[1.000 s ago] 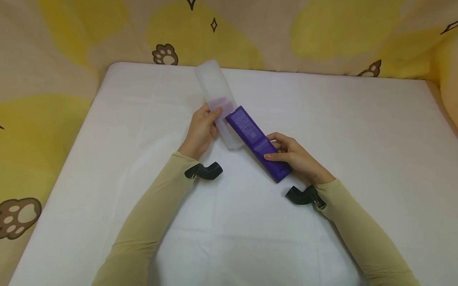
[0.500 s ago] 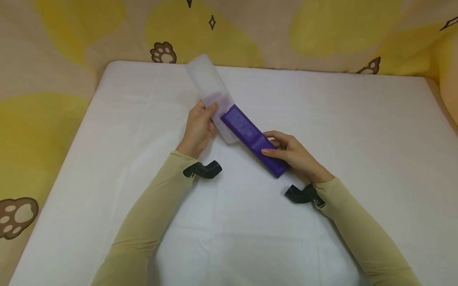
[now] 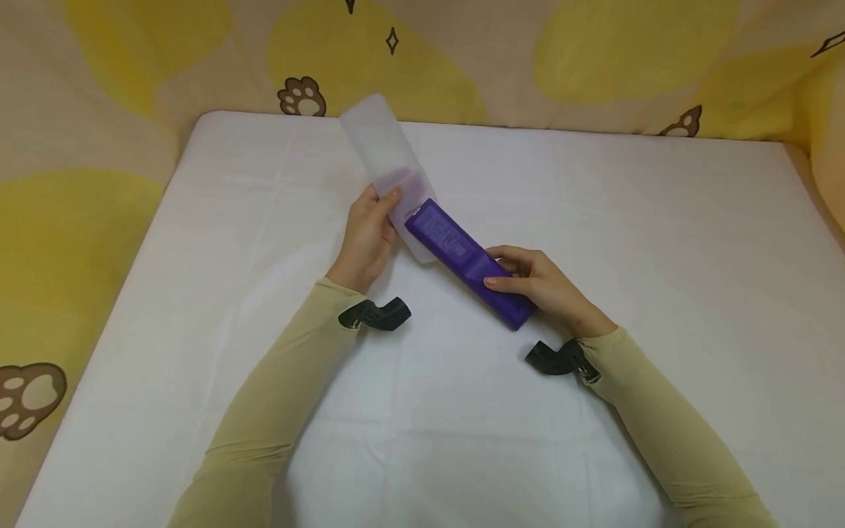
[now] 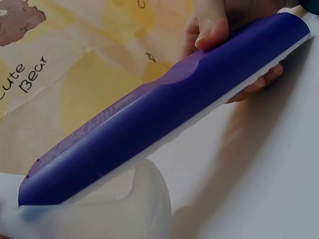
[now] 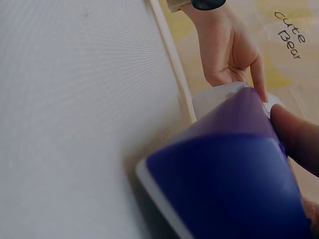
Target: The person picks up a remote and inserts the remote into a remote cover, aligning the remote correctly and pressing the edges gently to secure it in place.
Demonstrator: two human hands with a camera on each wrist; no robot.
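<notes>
A purple remote control lies slantwise over the white table, its far tip inside the mouth of a translucent white sleeve. My left hand pinches the sleeve near its opening, thumb on top. My right hand grips the remote's near end, thumb on one side and fingers on the other. In the left wrist view the remote runs from the sleeve up to the right hand. The right wrist view has the remote's end close up, with the left hand behind the sleeve.
The table is covered in white cloth. A beige and yellow cloth with paw prints hangs behind and to both sides. Black camera mounts sit at my left wrist and right wrist.
The sleeve and remote have shifted slightly left and away from me, and the sleeve's far end has risen a little. Both hands keep their holds.
</notes>
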